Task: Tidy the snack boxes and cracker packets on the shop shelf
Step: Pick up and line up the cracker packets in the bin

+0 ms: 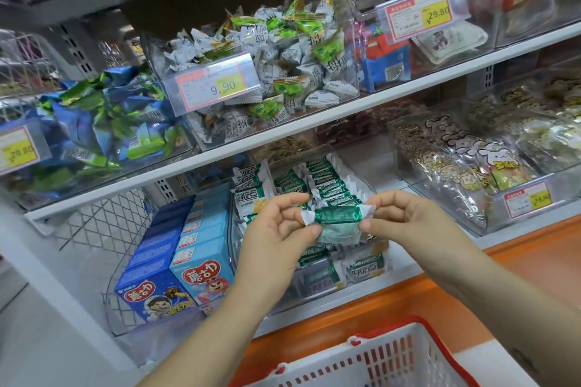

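A green foil cracker packet (pixel 338 220) hangs in the air in front of the lower shelf, held at both ends. My left hand (pixel 276 239) pinches its left end and my right hand (pixel 405 220) pinches its right crimped end. Right behind it stands a clear bin (pixel 361 264) full of the same green and white cracker packets (pixel 327 188), some standing in rows, some lying flat. To the left, dark blue snack boxes (pixel 154 289) and light blue snack boxes (pixel 201 264) stand in two rows inside a wire basket (pixel 125 317).
The upper shelf (pixel 314 122) carries clear bins of wrapped sweets with price tags (pixel 217 85). At the lower right is a bin of cartoon-printed bags (pixel 465 166). A white and red shopping basket (pixel 386 361) sits below my arms, before an orange ledge (pixel 518 261).
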`<state>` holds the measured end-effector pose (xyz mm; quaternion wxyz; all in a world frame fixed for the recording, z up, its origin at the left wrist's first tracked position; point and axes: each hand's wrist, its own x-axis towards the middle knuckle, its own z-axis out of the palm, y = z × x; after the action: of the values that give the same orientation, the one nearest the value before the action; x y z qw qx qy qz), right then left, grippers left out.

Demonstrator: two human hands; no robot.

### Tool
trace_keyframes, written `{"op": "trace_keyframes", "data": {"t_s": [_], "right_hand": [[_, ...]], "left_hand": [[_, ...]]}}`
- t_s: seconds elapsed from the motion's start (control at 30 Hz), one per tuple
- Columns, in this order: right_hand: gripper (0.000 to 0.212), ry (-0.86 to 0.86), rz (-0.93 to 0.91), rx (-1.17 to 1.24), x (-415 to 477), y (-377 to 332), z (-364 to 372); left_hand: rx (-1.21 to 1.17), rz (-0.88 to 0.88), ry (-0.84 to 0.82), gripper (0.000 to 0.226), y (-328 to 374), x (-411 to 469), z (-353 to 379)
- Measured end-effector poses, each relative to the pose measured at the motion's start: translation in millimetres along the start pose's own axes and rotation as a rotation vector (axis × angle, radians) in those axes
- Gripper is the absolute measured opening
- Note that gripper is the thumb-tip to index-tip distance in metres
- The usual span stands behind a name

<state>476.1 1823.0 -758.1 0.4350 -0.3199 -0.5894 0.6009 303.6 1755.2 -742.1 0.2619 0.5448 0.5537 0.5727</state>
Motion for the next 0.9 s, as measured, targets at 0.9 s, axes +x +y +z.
{"op": "trace_keyframes", "data": {"t_s": [0.9], "right_hand": [[0.03,-0.059,-0.233,-0.131,2,12,39]], "left_hand": [[0.949,0.131,-0.125,0.07,0,-7,-23]]}}
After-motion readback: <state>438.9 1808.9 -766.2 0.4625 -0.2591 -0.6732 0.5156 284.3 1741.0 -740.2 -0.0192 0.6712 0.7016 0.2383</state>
